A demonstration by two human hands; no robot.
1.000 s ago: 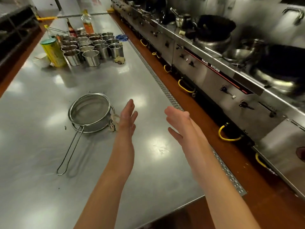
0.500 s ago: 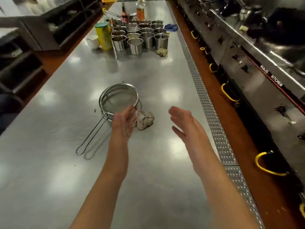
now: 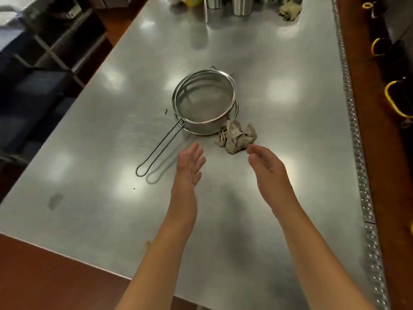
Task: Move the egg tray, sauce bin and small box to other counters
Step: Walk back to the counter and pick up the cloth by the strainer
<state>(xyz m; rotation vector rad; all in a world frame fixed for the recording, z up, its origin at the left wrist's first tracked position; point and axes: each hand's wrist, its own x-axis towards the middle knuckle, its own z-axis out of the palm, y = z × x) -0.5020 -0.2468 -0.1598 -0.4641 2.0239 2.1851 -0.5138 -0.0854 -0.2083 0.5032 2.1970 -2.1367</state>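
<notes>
My left hand (image 3: 190,163) was held above the brushed stainless-steel counter (image 3: 89,198) with fingers straight and loosely spread, palm turned inward, holding nothing and touching nothing. My right hand (image 3: 267,163) was likewise released, its fingers relaxed and slightly bent, palm facing the left hand, nothing in it. The two hands were apart, with bare counter showing between them. Just beyond the right fingertips lay a crumpled, greyish-beige rag (image 3: 237,137), creased and lumpy; whether the fingertips touched it could not be told. The rag lay against the near rim of a round, fine-mesh steel strainer (image 3: 204,101), which sat nested in what looked like a second strainer, with a long looped wire handle (image 3: 159,149) running toward the near left. The counter surface was smooth, reflective and lightly scuffed, with a dull smudge (image 3: 54,201) at the near left and an embossed strip (image 3: 357,135) along its right edge. At the far edge stood cylindrical polished steel cups (image 3: 242,5), cut off by the frame. No egg tray, sauce bin or small box was in view.
</notes>
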